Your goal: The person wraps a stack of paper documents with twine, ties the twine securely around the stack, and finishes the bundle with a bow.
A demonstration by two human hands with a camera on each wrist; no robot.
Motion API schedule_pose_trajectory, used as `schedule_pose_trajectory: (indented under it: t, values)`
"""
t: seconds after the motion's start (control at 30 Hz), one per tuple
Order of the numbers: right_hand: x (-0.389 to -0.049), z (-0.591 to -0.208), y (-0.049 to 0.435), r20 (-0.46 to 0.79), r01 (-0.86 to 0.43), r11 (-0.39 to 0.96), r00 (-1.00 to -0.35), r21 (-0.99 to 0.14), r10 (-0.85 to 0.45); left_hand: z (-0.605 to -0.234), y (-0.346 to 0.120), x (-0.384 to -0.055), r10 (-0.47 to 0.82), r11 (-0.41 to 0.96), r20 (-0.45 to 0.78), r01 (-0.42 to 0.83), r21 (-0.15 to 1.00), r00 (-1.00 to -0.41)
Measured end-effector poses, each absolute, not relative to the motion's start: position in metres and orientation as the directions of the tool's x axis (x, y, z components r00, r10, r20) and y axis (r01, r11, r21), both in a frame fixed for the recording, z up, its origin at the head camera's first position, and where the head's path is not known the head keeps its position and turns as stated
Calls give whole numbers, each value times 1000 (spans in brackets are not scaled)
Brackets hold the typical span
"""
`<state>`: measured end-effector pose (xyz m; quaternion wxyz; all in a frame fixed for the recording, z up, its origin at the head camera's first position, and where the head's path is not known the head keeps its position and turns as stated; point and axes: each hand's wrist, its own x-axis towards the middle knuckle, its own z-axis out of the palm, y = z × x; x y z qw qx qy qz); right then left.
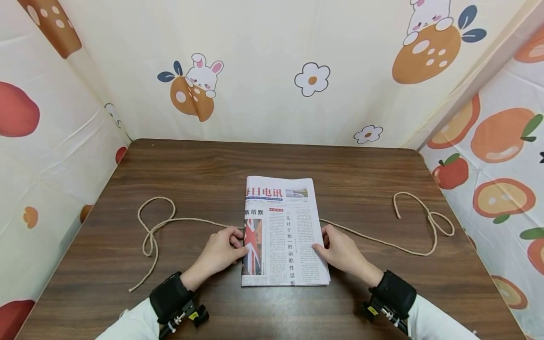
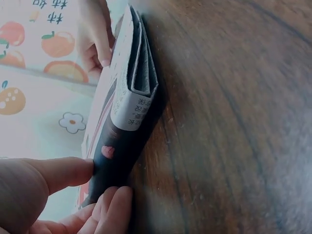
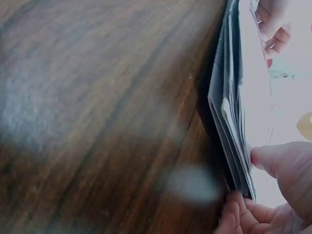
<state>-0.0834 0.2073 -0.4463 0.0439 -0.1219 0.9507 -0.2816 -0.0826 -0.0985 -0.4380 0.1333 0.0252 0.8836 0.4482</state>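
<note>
A folded newspaper (image 1: 282, 236) lies near the middle of the table, across a thin beige rope (image 1: 361, 232) that runs out from both its sides. My left hand (image 1: 223, 248) pinches the newspaper's left folded edge, thumb on top and fingers curled at the side. At the opposite edge my right hand (image 1: 342, 248) grips the layered sheets between thumb and fingers. The left wrist view shows the thick fold of the newspaper (image 2: 124, 114) close to the wood. In the right wrist view its loose layers (image 3: 231, 107) fan slightly. The rope under the newspaper is hidden.
The rope's left end (image 1: 155, 236) forms a loose loop on the brown wooden table (image 1: 272, 160); its right end (image 1: 433, 222) curls back near the right table edge. Printed cloth (image 1: 255, 56) hangs behind and on both sides of the table.
</note>
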Motion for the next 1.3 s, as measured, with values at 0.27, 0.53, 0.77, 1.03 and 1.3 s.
schedule_pose_trajectory:
  t: [0.27,0.53,0.77,1.03,1.3]
  values:
    - [-85,-448,209,83,-251,856,-967,-452,-240,-435,-99,-80,144,681,-110,17,733,-983]
    - [-87,-444,217,206,-372,828,-927,-419,-313,-426,-121,-73,147,771,-45,86,630,-988]
    - [-89,-434,221,289,-499,786,-863,-365,-413,-418,-160,-69,224,828,88,237,509,-971]
    - [-90,-424,221,307,-559,761,-825,-328,-474,-407,-208,-66,126,881,120,167,444,-985]
    - [-90,-422,220,322,-601,740,-795,-303,-514,-402,-244,-65,28,905,140,85,417,-990]
